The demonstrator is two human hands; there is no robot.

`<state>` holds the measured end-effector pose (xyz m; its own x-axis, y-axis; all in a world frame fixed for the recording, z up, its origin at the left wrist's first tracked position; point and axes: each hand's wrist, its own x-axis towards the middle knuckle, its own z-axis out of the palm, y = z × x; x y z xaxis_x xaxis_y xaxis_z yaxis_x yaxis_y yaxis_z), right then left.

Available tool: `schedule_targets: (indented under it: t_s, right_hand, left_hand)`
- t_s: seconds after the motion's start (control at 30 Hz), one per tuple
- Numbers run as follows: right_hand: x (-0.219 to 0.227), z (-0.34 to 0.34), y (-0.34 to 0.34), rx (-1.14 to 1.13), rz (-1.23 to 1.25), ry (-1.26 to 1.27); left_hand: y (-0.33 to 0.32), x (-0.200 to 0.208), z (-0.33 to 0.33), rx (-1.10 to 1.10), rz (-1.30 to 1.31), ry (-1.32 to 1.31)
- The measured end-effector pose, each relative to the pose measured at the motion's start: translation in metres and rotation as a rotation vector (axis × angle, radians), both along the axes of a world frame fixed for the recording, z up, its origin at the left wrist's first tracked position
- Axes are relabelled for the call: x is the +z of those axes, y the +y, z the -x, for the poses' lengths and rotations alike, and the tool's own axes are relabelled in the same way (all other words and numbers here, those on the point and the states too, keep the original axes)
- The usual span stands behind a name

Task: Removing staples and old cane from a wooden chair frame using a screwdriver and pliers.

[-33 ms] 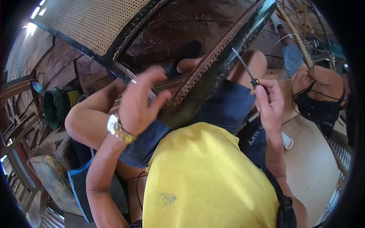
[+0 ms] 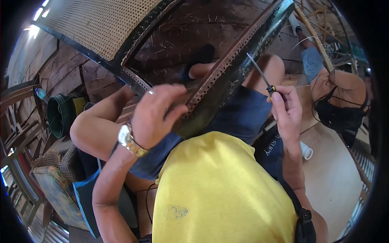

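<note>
A slim screwdriver [image 2: 265, 80] slants near a scuffed dark frame [image 2: 231, 79] lined with holes.

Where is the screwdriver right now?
Right of centre in the head view, the screwdriver is in the right hand, its tip pointing up and left, overlapping the dark rail in the picture.

Rail [image 2: 227, 81] runs from near centre to far right; woven panel [image 2: 101, 24] far left. Left hand [image 2: 157, 115] left of the rail, screwdriver [image 2: 270, 88] in right hand [image 2: 286, 106] to its right. Bucket [image 2: 54, 115] left.
</note>
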<state>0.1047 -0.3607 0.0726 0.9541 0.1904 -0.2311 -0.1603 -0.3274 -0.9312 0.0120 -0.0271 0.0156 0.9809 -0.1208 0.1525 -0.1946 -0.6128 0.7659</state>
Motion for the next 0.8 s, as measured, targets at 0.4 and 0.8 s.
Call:
schedule_targets:
  t_s: [0.4,0.8]
  right_hand:
    - [0.015,-0.003,-0.003,0.3,0.051,0.066]
    - [0.021,-0.013,0.072,0.204,-0.282,0.074]
  left_hand:
    - [-0.008,-0.025,-0.016,0.085,0.127,0.308]
    - [-0.001,-0.046,-0.056,-0.09,0.459,0.744]
